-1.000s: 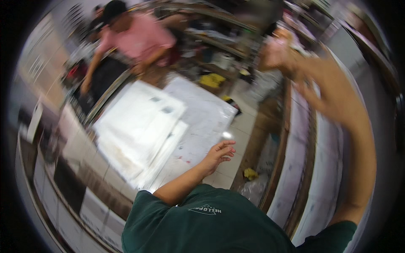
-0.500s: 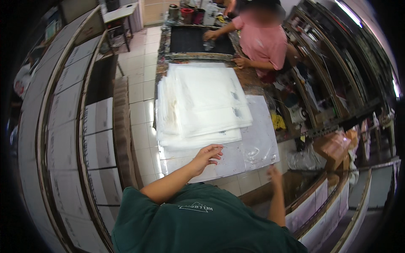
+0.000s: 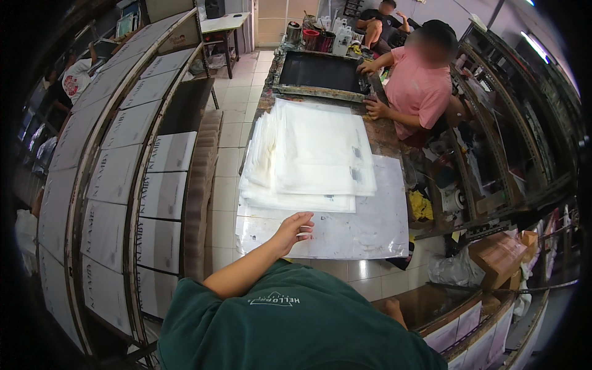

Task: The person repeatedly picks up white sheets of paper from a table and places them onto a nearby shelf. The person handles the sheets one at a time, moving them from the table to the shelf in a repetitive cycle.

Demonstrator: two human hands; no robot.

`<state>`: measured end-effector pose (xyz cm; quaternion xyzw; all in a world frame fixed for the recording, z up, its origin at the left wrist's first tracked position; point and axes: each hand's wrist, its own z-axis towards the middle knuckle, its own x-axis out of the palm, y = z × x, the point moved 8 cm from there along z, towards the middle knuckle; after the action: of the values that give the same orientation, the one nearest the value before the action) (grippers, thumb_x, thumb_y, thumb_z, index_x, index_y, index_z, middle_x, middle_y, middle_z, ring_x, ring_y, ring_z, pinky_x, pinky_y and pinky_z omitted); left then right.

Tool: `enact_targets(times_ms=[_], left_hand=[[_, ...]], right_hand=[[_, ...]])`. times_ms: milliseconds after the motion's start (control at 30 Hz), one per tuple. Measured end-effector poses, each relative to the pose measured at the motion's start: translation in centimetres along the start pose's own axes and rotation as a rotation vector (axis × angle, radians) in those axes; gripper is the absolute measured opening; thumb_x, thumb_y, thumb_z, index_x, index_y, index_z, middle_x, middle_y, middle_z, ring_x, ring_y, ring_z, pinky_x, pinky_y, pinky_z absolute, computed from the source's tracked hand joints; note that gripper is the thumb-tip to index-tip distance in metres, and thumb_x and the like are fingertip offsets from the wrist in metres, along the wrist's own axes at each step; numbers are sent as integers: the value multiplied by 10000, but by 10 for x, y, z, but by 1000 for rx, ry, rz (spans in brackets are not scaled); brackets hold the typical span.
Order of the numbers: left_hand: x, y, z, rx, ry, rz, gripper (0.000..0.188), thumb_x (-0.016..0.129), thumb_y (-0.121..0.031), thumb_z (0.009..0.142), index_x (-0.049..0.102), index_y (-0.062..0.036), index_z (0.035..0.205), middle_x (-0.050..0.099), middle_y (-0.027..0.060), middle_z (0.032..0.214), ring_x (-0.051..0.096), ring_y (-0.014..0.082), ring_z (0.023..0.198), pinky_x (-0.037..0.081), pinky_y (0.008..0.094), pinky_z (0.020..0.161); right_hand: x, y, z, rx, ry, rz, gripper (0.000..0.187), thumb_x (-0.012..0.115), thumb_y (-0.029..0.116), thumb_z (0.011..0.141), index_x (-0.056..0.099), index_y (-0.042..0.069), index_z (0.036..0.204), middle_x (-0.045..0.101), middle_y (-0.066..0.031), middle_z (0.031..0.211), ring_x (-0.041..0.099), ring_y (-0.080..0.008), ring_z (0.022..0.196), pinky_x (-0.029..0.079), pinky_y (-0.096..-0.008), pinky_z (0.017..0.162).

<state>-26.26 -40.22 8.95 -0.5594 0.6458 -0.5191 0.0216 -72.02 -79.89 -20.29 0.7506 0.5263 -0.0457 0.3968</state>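
Note:
Just short of a stack of white, translucent sheets (image 3: 320, 142), my left hand (image 3: 292, 234) hangs over the near end of the worktable. It is empty, its fingers loosely bent and apart. Small dark printed marks show near the right edge of the stack. A pale glossy covering (image 3: 379, 216) lies on the table under the stack. Low on the right, close to my body and beside a brown board (image 3: 431, 305), is my right hand (image 3: 393, 305). Only a little of it shows, and its fingers cannot be made out.
Across the table, a person in pink (image 3: 422, 83) holds a dark-meshed screen frame (image 3: 320, 73). Cans (image 3: 310, 39) and bottles stand behind it. Racks of printed white panels (image 3: 114, 172) line the left; shelving (image 3: 493, 135) and a cardboard box (image 3: 498, 259) are on the right. Another person (image 3: 382, 24) sits at the back.
My right hand has drawn back from beside the table corner toward my body. My left hand stays near the stack. The co-worker's hand has moved to the screen frame's right side. My view has shifted.

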Motion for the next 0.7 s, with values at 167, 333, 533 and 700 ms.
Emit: enact_targets(times_ms=[167, 333, 533, 700], left_hand=[[11, 4, 1, 23, -49, -1, 297, 558, -336, 846, 528, -139, 1066, 532, -5, 907, 494, 79, 803, 418, 237, 711], [14, 7, 2, 49, -38, -18, 306, 564, -325, 844, 522, -129, 1076, 528, 2, 913, 498, 88, 811, 426, 240, 706], [7, 8, -4, 62, -85, -31, 315, 530, -307, 855, 502, -124, 1110, 531, 13, 943, 495, 124, 877, 400, 286, 769], [2, 7, 5, 74, -90, -39, 326, 538, -317, 849, 502, -126, 1111, 530, 13, 935, 493, 123, 881, 400, 289, 770]], right_hand=[[24, 144, -33, -54, -25, -27, 386, 559, 148, 772, 522, 38, 1139, 585, -109, 910, 563, -199, 715, 426, -297, 556], [77, 162, -11, -233, 140, -191, 415, 599, 165, 758, 528, 56, 1153, 593, -116, 872, 572, -196, 729, 437, -318, 586], [93, 126, 0, -150, 235, -424, 433, 614, 184, 753, 531, 48, 1155, 604, -157, 909, 583, -224, 739, 467, -352, 640], [54, 102, -17, 25, 103, -238, 447, 627, 193, 714, 558, 37, 1128, 612, -182, 900, 596, -230, 691, 478, -335, 590]])
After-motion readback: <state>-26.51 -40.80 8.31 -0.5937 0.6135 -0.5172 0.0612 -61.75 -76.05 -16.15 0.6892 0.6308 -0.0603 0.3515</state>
